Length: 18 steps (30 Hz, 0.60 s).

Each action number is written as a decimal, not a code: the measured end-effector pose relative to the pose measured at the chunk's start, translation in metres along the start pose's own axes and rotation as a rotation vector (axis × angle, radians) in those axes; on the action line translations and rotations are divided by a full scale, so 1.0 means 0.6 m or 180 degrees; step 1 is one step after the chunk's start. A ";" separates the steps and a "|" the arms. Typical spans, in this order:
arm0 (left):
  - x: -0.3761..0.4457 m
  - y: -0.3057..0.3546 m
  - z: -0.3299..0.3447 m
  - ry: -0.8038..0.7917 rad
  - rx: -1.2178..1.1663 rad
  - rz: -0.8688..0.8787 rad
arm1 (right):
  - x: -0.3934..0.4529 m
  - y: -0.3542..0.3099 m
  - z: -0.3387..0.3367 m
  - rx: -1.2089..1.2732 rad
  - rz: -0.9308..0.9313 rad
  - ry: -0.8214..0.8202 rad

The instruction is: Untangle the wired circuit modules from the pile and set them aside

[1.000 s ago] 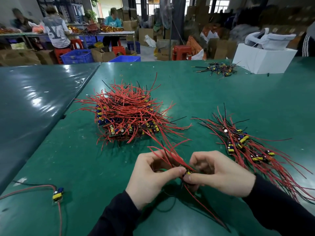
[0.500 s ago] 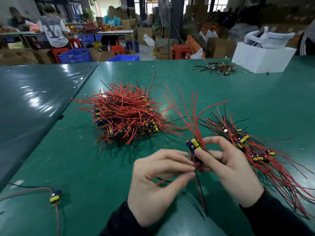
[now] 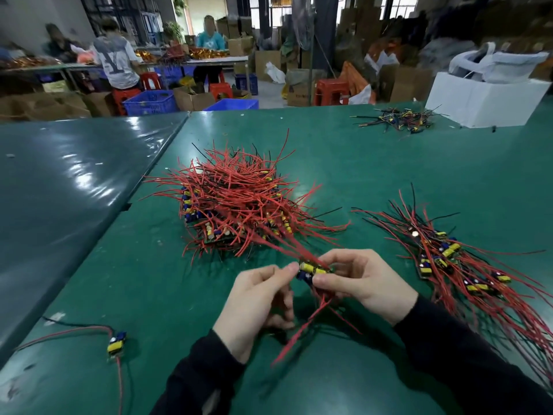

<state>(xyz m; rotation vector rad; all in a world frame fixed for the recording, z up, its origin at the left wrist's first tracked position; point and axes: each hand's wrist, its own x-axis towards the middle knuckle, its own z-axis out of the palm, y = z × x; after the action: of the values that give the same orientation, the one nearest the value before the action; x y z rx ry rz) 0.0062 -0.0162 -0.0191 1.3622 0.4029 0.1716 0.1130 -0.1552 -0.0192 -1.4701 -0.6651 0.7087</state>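
— Module (image 3: 311,270) there, yellow and blue parts, red wires trailing, above the green counter (image 3: 374,163)?
— Yes, left hand (image 3: 257,307) and right hand (image 3: 363,283) both pinching it, near the pile (image 3: 236,202).

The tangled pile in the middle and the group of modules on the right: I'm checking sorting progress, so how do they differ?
The tangled pile is a heaped mound, wires crossing every way; the right group lies flatter, wires running roughly parallel. The pile looks like it holds more modules than the right group. Both rest on the green table and have red and black wires with yellow and blue parts.
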 end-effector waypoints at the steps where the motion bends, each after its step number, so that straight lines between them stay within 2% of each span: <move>1: 0.003 -0.004 0.002 0.0048 0.0004 0.0012 | -0.001 0.004 0.001 -0.0046 -0.0004 -0.0041; 5: 0.010 -0.024 0.007 0.0101 0.0362 0.0599 | -0.006 0.014 0.001 -0.0136 0.0008 -0.0028; 9: 0.015 -0.037 0.005 0.0467 0.1121 0.1391 | -0.006 0.018 0.000 -0.0243 -0.0107 0.0116; 15: 0.013 -0.038 0.008 0.0314 0.1334 0.1604 | -0.013 0.015 -0.004 -0.0006 -0.0249 -0.0025; 18: 0.013 -0.033 -0.002 0.0197 0.1858 0.1803 | -0.018 0.008 -0.006 -0.0102 -0.0279 -0.0033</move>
<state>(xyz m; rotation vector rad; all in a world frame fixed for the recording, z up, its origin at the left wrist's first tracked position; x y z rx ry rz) 0.0106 -0.0167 -0.0395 2.0322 0.1036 0.5990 0.1088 -0.1661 -0.0240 -1.4584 -0.7474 0.6411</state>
